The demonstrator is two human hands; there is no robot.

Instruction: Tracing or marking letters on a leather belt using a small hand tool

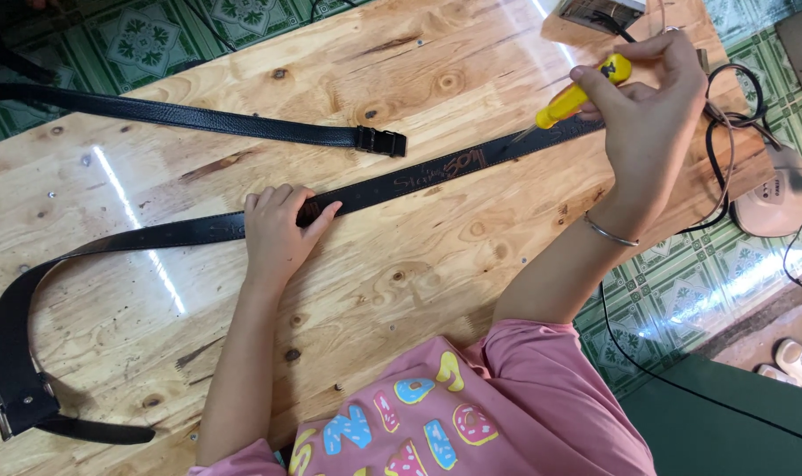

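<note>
Our right hand (652, 106) has its fingers (595, 84) wrapped around the yellow handle of a screwdriver-like tool (577, 97), whose thin metal tip points down at the black belt (401, 189) just below it. Our left hand (277, 234) lies flat, fingers spread and unclenched, pressing the strap against the desk (401, 291) without gripping it. We judge the belt light and limp along its length, yet fairly stiff across its width; it lies stretched across the wooden top and curls back on itself at the left end, where it loops round to a buckle (17, 410). Its smooth face could slide on the glossy wood, so pinning it flat near the working point looks the soundest hold. A second black belt (198, 115) lies well apart, farther up the desk. Cables (727, 115) trail off the right edge.
</note>
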